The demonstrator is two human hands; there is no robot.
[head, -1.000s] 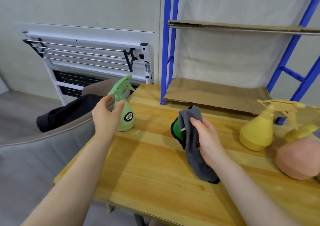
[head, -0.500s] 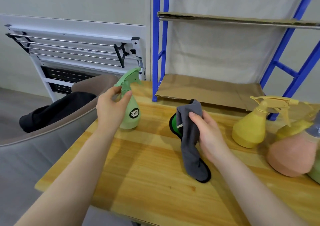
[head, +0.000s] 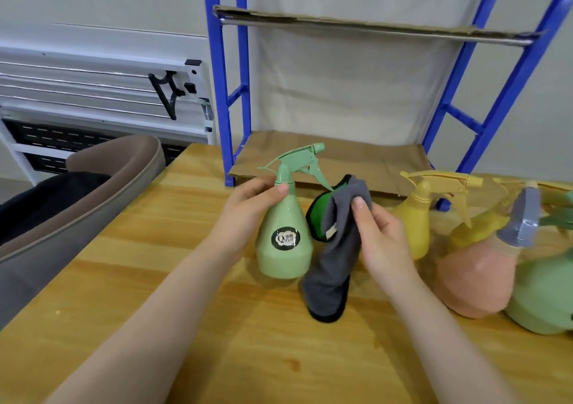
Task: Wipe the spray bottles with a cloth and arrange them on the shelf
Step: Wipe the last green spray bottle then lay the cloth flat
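One light green spray bottle (head: 283, 233) upright on the wooden table (head: 155, 279), neck gripped by left hand (head: 248, 208). One grey cloth (head: 333, 258) pinched in right hand (head: 379, 233), touching that bottle. Four more bottles crowded at right: two yellow, one peach (head: 474, 279), one green. Bare cardboard shelf (head: 341, 158) just behind.
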